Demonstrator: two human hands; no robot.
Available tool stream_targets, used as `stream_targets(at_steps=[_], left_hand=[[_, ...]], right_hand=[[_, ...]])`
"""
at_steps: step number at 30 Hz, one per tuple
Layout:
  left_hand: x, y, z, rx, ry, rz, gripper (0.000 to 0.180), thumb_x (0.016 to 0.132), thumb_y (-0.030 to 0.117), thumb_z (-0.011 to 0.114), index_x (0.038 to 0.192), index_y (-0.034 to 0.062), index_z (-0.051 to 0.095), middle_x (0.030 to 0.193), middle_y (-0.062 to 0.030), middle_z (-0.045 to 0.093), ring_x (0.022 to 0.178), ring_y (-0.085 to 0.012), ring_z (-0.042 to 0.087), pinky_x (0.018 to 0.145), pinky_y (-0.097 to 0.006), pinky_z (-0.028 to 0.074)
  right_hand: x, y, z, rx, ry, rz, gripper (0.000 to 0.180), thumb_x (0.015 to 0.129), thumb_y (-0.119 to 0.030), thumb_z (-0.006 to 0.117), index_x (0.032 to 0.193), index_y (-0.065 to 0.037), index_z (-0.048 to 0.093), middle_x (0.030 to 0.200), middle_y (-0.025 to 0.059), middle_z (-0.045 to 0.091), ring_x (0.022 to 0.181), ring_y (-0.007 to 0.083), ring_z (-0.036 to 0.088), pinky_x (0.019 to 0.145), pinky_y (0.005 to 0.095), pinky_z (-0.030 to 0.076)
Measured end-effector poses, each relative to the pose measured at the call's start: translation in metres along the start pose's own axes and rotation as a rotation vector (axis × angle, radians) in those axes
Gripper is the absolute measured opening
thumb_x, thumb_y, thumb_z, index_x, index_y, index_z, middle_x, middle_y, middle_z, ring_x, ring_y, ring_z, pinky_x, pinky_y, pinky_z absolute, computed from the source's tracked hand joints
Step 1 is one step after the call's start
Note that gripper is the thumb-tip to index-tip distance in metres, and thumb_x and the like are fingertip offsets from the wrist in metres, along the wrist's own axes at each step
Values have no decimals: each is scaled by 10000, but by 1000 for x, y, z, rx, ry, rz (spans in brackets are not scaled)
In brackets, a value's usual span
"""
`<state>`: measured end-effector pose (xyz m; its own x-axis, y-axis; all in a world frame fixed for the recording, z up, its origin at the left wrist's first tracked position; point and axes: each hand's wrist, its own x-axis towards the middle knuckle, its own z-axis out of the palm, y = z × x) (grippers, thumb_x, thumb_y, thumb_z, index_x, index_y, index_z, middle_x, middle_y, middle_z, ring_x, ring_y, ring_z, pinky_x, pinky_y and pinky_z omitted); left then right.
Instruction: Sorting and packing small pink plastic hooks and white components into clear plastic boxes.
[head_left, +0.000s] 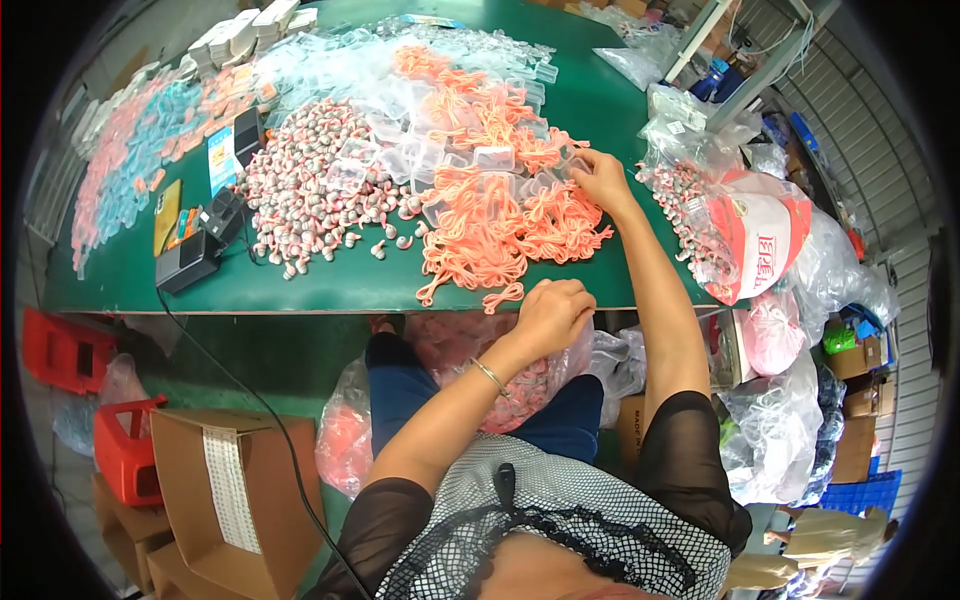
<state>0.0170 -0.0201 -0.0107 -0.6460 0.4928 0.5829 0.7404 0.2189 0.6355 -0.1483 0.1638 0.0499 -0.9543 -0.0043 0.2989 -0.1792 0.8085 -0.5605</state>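
My right hand [603, 182] reaches over the table to the right edge of a heap of orange looped cords [475, 225]. Its fingers are bent together beside clear plastic boxes [493, 158] lying among the cords; what they pinch is too small to make out. At the table's front edge, my left hand [553, 316] is held with curled fingers, and whatever it grips is hidden. A small orange cord bundle [502, 297] lies just beyond it. Left of the cords spreads a pile of small grey-and-pink pieces [320, 185].
A pink-filled plastic bag [530, 385] rests on my lap. Flat pink and blue pieces [140, 170] cover the table's left, near black devices [188, 262] with a cable. At right, a red-and-white bag [765, 235] spills more grey-pink pieces. A cardboard box [215, 500] stands lower left.
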Motion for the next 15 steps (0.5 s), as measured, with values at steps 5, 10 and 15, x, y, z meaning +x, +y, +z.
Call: stream_targets(at_steps=[5,10,15], left_hand=[[2,3,0,4,0,-5,91,783,145,663,855,94,687,853,-53,623,823,-250,625,698,-390,450],[2,5,0,11,-1,-4,90,779,137,665,852,89,688,857,-51,632,807,-259,628,692,-394,457],[3,5,4,-6,43,-11,58,796,146,675,825,96,684,805,-49,614,784,-259,618,702,-394,453]], right_hand=[[-8,-1,-11,-72,228,-116,300,768,-168,699,1049,-64,684,904,154,716,836,326,700,758,404,548],[-17,18,-27,-112,422,22,462,766,-175,695,1199,-63,580,783,157,702,734,342,698,684,451,549],[-47,42,-46,-169,457,98,518,751,-158,660,1251,-76,553,728,164,675,723,353,690,702,463,540]])
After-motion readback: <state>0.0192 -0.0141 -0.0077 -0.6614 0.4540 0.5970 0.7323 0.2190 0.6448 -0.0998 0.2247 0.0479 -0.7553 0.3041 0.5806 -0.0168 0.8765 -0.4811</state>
